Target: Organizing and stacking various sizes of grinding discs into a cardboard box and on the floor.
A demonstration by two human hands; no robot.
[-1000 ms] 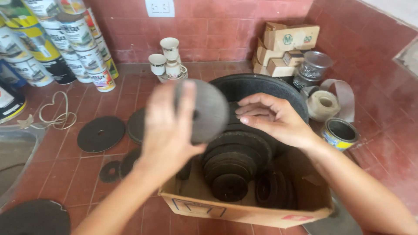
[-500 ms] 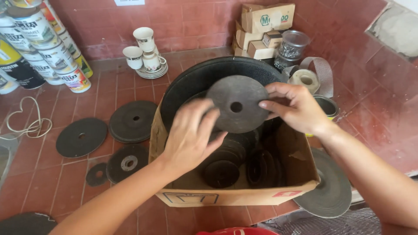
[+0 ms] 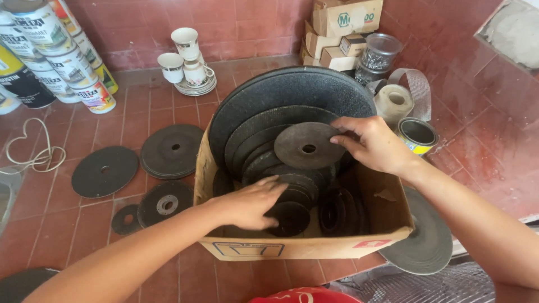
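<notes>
Mid-sized grey abrasive disc (image 3: 307, 146): upright-tilted above the open cardboard box (image 3: 306, 247), face toward me, centre hole showing. My right hand (image 3: 375, 145) has it by the right edge, fingertips spread over the rim and the face. A light pinch, not a fist, probably so the disc can be set on edge among the others without scraping.

Behind it stands a graded row of discs. The largest black disc (image 3: 292, 90) leans against the box's far wall, with smaller ones stepped in front. Ordering by size looks deliberate, since each one props the next.

My left hand (image 3: 252, 201) is lower, inside the box. The palm is down and the fingers are loosely curled over a small dark disc (image 3: 289, 217) at the near end of the row. It touches, but I cannot tell if it truly grips. It looks more like steadying the stack so it doesn't slide.

Outward, on the red tile floor (image 3: 135, 123):
- Left of the box, flat discs lie apart: a stack of two or three (image 3: 172, 150), a single one (image 3: 105, 171), one with a pale hub (image 3: 165, 203) and a tiny one (image 3: 126, 219).
- Right of the box, a big disc (image 3: 426, 238) is half tucked under its corner.
- By the back wall are cups on saucers (image 3: 188, 64), paint cans (image 3: 62, 62), small cartons (image 3: 342, 28), a clear jar (image 3: 377, 56), a tape roll (image 3: 393, 104) and an open tin (image 3: 416, 134).
- At far left lies a white cord loop (image 3: 35, 148).
</notes>
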